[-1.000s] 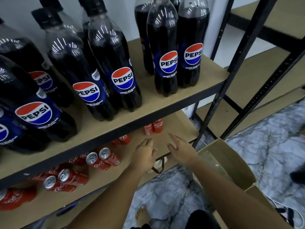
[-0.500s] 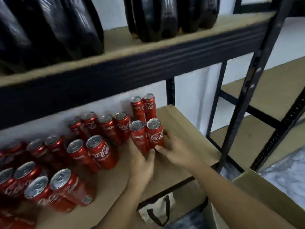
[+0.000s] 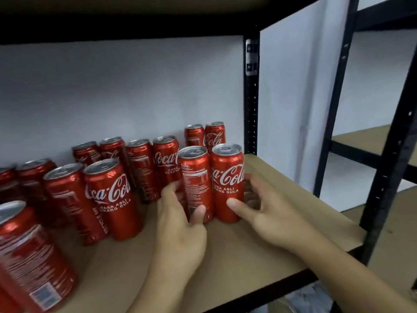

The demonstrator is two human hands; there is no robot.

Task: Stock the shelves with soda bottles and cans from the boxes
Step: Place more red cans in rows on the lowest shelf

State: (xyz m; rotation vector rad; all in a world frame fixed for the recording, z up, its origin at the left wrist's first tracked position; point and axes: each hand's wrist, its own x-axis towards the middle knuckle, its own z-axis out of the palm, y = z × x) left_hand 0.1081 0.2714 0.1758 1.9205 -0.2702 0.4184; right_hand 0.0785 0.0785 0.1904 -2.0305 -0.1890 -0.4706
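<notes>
Here, two hands grip a pair of Coca-Cola cans on a storage shelf.

The left hand [image 3: 180, 224] curls round the back-label can [image 3: 198, 177], thumb across its front and fingers wrapped to its left side. The right hand [image 3: 268, 213] clasps the logo can [image 3: 228, 177], thumb on the front, fingers round the right side. Both cans stand upright and touching on the brown shelf board [image 3: 282, 199], near its right end, in front of two cans at the wall [image 3: 214, 136]. More red cans [image 3: 110, 195] stand in rows to the left, and a black slotted post [image 3: 251, 98] rises at the back corner.
</notes>
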